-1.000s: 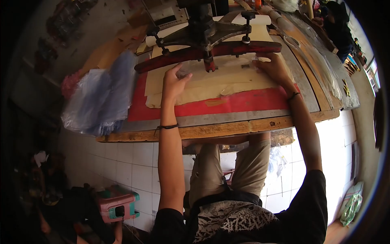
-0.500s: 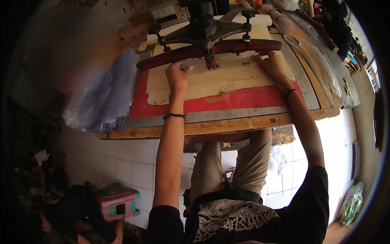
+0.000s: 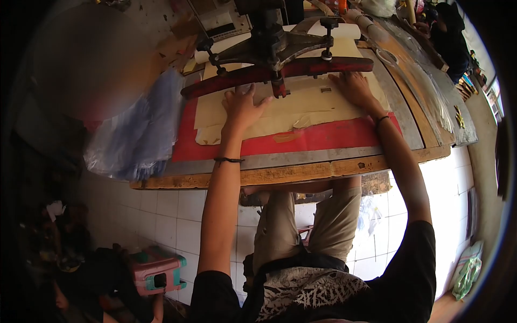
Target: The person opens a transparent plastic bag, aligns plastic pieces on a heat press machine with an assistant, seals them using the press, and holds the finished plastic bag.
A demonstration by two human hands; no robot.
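Both hands rest on a cream sheet (image 3: 291,116) that lies over a red sheet (image 3: 323,134) on the metal-topped table. My left hand (image 3: 243,107) has its fingers spread, the fingertips near the dark red curved bar (image 3: 231,82) of a press. On the other side, my right hand (image 3: 353,90) lies flat, its fingers reaching towards the bar's right part. Neither hand holds anything visible. The press's dark metal frame (image 3: 274,48) stands above the sheets, with a red fitting (image 3: 278,89) hanging between my hands.
Clear and bluish plastic bags (image 3: 132,129) hang over the table's left side. Long plastic strips (image 3: 425,81) lie at the right. The wooden front edge (image 3: 301,175) crosses before my legs. A pink and green stool (image 3: 159,272) and a crouching person (image 3: 102,280) are at lower left.
My left hand has opened from a bent, pinched pose and spread over the sheet, slightly to the right. My right hand has flattened from its curled pose.
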